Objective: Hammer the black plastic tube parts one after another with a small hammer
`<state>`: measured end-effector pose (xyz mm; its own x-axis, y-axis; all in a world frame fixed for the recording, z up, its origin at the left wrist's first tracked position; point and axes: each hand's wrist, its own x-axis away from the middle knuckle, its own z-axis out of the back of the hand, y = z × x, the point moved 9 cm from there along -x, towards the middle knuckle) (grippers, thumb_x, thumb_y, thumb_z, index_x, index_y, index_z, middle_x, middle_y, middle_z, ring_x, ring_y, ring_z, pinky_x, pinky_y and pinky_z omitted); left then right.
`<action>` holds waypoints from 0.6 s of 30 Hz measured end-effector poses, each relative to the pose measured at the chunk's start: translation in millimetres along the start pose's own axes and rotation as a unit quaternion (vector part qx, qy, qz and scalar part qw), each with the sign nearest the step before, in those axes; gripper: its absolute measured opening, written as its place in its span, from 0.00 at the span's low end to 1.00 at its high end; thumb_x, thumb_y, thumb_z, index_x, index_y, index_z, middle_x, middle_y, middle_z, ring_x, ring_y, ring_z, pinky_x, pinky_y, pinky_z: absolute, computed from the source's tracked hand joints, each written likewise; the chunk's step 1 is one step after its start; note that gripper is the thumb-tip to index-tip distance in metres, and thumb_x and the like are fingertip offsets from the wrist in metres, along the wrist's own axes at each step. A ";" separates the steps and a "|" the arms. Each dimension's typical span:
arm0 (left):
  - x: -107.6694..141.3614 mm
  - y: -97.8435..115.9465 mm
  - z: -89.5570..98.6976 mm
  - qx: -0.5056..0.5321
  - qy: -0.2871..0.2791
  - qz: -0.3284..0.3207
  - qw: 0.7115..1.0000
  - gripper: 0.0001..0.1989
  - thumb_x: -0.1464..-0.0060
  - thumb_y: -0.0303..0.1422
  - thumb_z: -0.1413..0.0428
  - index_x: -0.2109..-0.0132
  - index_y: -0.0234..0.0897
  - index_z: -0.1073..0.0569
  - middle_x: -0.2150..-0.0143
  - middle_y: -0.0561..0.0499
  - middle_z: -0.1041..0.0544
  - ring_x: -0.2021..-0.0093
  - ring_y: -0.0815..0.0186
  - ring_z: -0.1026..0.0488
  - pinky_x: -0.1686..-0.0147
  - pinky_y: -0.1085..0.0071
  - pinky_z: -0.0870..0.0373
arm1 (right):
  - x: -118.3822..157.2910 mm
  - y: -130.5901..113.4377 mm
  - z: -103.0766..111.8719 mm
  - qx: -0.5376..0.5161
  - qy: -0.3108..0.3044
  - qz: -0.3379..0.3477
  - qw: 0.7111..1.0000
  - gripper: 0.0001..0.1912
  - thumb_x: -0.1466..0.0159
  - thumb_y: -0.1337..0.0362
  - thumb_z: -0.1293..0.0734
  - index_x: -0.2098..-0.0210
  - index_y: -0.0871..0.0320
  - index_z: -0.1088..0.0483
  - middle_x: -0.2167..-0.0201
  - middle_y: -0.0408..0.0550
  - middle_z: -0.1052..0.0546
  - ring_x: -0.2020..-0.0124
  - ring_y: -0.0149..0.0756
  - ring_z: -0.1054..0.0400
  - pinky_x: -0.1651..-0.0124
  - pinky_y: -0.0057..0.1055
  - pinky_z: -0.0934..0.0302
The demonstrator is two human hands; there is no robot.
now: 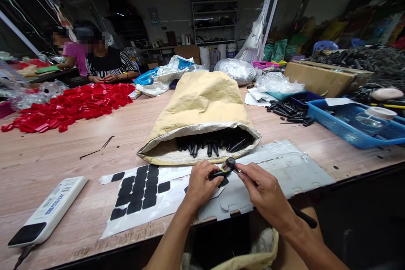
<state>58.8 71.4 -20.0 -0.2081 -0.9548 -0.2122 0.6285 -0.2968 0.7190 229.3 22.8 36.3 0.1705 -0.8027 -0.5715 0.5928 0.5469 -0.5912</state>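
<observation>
My left hand is closed round a black cylindrical piece near the table's front edge. Beside it, my right hand pinches a small metal part with a round dark end, which meets the black piece. A black rod shows under my right wrist. Just behind my hands lies a yellow paper sack, its mouth open towards me and black tubular pieces inside. To the left, a white sheet carries several black rounded squares.
A white boxy device with a cable lies front left. Red pieces are heaped at the left, near two seated people. A blue tray, a cardboard box and loose black parts stand at the right. Another sack hangs below the edge.
</observation>
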 end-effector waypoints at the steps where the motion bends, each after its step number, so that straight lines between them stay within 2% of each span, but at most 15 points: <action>1: 0.0 -0.3 -0.1 0.001 -0.002 -0.001 1.000 0.07 0.48 0.29 0.35 0.60 0.43 0.17 0.66 0.51 0.25 0.60 0.60 0.31 0.57 0.64 0.37 | 1.5 -4.3 -2.3 0.001 0.006 0.009 1.000 0.16 0.29 0.67 0.39 0.45 0.51 0.27 0.62 0.48 0.22 0.59 0.37 0.27 0.56 0.33 0.31; 4: -0.2 -1.4 -0.5 0.001 -0.005 -0.001 1.000 0.06 0.48 0.29 0.35 0.61 0.44 0.17 0.67 0.51 0.27 0.60 0.60 0.31 0.58 0.64 0.38 | 6.5 -8.6 -9.3 0.025 0.014 0.032 0.999 0.19 0.30 0.70 0.39 0.42 0.51 0.28 0.62 0.49 0.23 0.58 0.38 0.28 0.54 0.34 0.32; 7: -0.5 -2.6 -0.6 0.000 -0.001 0.003 1.000 0.06 0.49 0.29 0.35 0.62 0.44 0.16 0.69 0.52 0.27 0.61 0.61 0.32 0.59 0.65 0.38 | 8.8 -3.8 -17.9 0.065 -0.018 0.035 0.997 0.19 0.30 0.70 0.41 0.44 0.51 0.27 0.65 0.48 0.25 0.62 0.37 0.29 0.58 0.33 0.32; 9: -0.6 -3.4 -1.0 0.005 -0.001 0.007 1.000 0.07 0.49 0.28 0.35 0.62 0.44 0.16 0.68 0.52 0.27 0.61 0.60 0.31 0.58 0.64 0.38 | 7.9 -0.3 -15.2 0.067 -0.017 0.029 0.997 0.18 0.29 0.70 0.41 0.45 0.51 0.27 0.66 0.47 0.25 0.62 0.37 0.29 0.58 0.33 0.32; 13: -1.0 -2.4 -0.7 0.015 -0.002 0.005 1.000 0.09 0.50 0.28 0.34 0.60 0.42 0.17 0.67 0.51 0.25 0.59 0.60 0.30 0.56 0.64 0.37 | 6.8 2.1 1.6 0.043 0.036 0.021 0.998 0.19 0.30 0.69 0.39 0.43 0.51 0.28 0.62 0.49 0.24 0.59 0.38 0.28 0.54 0.35 0.32; 18: -1.0 -3.4 -0.4 0.001 0.005 0.015 1.000 0.08 0.51 0.28 0.35 0.62 0.43 0.17 0.67 0.51 0.24 0.60 0.59 0.30 0.57 0.63 0.36 | 10.5 10.6 -6.3 0.054 -0.007 0.004 0.999 0.17 0.29 0.67 0.40 0.45 0.51 0.26 0.65 0.48 0.24 0.61 0.37 0.28 0.57 0.33 0.32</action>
<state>57.2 73.3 -22.5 -0.1816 -0.9636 -0.1961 0.6324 -0.2672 0.7271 232.4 21.6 20.4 0.1865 -0.8016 -0.5681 0.6726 0.5256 -0.5209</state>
